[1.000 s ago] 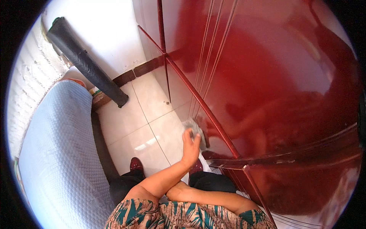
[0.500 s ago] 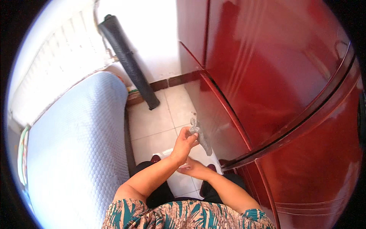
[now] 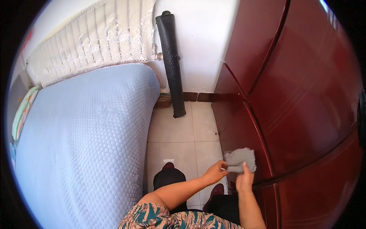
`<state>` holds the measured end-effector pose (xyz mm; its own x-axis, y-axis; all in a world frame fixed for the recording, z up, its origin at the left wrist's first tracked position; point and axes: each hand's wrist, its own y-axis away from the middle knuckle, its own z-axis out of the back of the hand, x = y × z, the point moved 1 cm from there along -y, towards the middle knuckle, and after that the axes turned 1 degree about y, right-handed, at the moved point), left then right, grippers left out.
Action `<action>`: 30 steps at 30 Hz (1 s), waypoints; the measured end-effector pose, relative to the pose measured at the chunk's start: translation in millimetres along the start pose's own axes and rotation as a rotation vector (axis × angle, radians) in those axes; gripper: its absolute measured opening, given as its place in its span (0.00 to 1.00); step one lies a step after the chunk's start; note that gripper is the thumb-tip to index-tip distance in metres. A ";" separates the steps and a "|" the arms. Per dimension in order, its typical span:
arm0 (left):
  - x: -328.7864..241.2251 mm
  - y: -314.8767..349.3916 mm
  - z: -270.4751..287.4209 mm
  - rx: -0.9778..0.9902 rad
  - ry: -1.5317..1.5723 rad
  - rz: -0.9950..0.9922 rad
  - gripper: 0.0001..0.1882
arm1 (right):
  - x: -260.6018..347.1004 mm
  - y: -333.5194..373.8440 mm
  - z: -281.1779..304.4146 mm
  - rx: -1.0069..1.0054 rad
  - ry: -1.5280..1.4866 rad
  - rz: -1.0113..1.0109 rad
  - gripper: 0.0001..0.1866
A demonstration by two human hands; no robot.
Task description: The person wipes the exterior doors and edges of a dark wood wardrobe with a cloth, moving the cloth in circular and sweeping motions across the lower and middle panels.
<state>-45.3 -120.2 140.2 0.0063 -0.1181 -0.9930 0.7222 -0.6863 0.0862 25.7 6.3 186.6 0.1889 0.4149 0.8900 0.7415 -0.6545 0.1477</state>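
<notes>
A small grey cloth is spread out in front of the dark red cabinet's lower part. My right hand grips its lower edge, with the thumb lying on top and the other fingers mostly hidden. At the cloth's left corner, the fingers of my left hand are pinched together on it. Both hands are held above the tiled floor, near my right shoe.
A bed with a pale blue quilted cover fills the left side. Tall glossy dark red cabinets stand on the right. A long black roll leans against the white wall. White lace fabric hangs behind the bed. Pale tiles run between.
The cloth was bunched and hanging from my left hand; now it is spread and my right hand has come up to grip it too. My view has shifted, showing more bed.
</notes>
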 end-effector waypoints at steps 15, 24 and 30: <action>-0.8 7.0 -7.6 0.208 -0.331 -0.078 0.25 | 6.2 -60.1 47.1 0.778 2.669 0.977 0.24; -1.9 12.8 -6.6 0.298 -0.461 -0.103 0.24 | -24.9 -37.9 73.8 1.047 2.770 0.505 0.23; -6.8 17.9 -9.8 0.395 -0.644 -0.059 0.23 | 9.7 -83.1 8.9 0.507 2.650 0.924 0.24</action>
<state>-25.6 -124.7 147.6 -0.5177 -0.3859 -0.7636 0.4064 -0.8963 0.1774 -28.4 70.3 179.2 0.0412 -0.7406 -0.6707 0.9991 0.0213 0.0379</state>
